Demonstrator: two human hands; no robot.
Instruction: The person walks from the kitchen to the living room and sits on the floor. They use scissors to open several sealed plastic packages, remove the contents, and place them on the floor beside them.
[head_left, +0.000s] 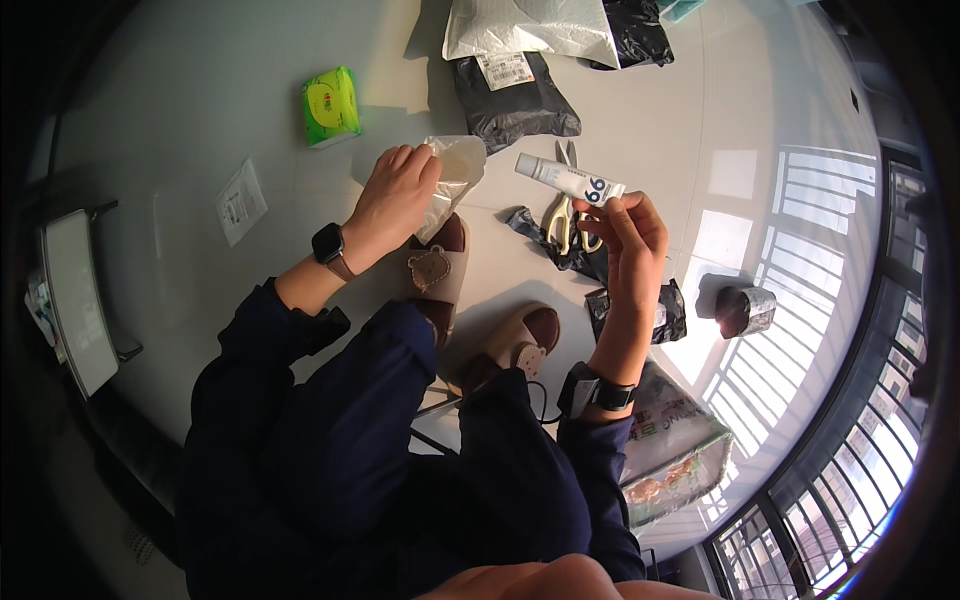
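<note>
My right hand (630, 232) pinches a white squeeze tube (562, 180) by its flat crimped end, and the tube's grey cap points to the left. My left hand (396, 196) grips a translucent plastic bag (459, 169) near its edge; whether anything is inside cannot be made out. Below the tube, scissors (559, 225) with cream handles lie on the floor on a piece of torn black plastic (529, 223). The right hand partly covers one scissor handle.
Black mailer bags (517, 105) and a white padded mailer (532, 30) lie ahead. A green tissue pack (331, 106) and a small labelled packet (241, 201) are to the left. On the right are a black packet (671, 315), a small dark container (744, 311) and a large printed plastic bag (675, 450).
</note>
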